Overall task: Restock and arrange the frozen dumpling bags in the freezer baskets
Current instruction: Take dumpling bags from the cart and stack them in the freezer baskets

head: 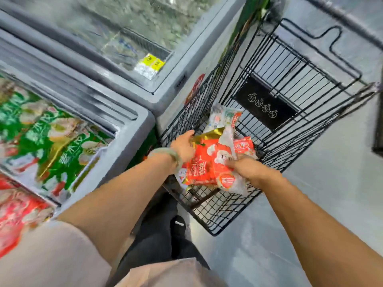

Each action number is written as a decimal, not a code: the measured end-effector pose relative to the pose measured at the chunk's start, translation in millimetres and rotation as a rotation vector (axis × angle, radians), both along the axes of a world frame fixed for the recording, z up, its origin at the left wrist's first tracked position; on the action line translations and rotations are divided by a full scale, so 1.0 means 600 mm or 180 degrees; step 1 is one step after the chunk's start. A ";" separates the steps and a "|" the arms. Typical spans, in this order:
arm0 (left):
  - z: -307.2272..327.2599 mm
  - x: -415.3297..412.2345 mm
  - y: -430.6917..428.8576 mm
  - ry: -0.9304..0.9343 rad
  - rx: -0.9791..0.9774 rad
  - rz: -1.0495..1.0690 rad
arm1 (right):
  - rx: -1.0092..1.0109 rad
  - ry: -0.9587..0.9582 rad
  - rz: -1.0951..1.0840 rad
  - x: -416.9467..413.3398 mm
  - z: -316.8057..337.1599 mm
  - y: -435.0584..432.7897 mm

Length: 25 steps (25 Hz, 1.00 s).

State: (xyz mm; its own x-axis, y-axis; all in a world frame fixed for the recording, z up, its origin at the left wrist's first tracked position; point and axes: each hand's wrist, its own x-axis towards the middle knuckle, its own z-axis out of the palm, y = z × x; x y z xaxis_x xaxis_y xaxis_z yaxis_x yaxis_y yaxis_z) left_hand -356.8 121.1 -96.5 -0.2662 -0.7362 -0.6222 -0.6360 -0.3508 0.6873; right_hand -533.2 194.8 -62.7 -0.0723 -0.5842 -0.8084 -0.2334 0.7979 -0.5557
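Grey flooring is seen under a black wire cart at right, beside a chest freezer stocked with green bags at left. Red dumpling bags are piled in the cart. Their far gold edge is gripped by the left hand. Their near side is clutched by the right hand, fingers curled.

At nine o'clock blur is smearing the green bags, and the frame edge is cutting them off. The red bag is hiding some fingers of the right hand; the yellow label is showing too small to read.
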 end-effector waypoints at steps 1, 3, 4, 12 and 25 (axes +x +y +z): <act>0.023 0.012 -0.001 -0.0185 -0.0210 -0.0211 | 0.0078 -0.0107 0.0147 0.006 0.022 -0.007; 0.070 0.052 0.007 -0.0237 -0.0263 -0.0493 | 0.0203 -0.0304 0.0455 0.021 0.066 -0.015; 0.092 0.075 0.011 0.0027 -0.0013 -0.0490 | 0.0219 -0.0397 0.0602 0.030 0.086 -0.019; 0.197 0.271 0.073 0.1031 0.0138 0.0368 | -0.0592 -0.0477 0.1041 0.169 0.187 -0.061; 0.215 0.652 0.282 0.2329 -0.0651 0.4090 | -0.0570 -0.0396 0.2358 0.591 0.190 -0.001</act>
State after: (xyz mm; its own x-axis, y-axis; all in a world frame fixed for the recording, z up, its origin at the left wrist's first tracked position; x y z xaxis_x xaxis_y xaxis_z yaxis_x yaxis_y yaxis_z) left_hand 34.5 290.0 32.6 0.4156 -0.7595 -0.5005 0.5233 -0.2504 0.8145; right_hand -178.3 194.1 51.0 0.4738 -0.5673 -0.6736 -0.5989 0.3532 -0.7187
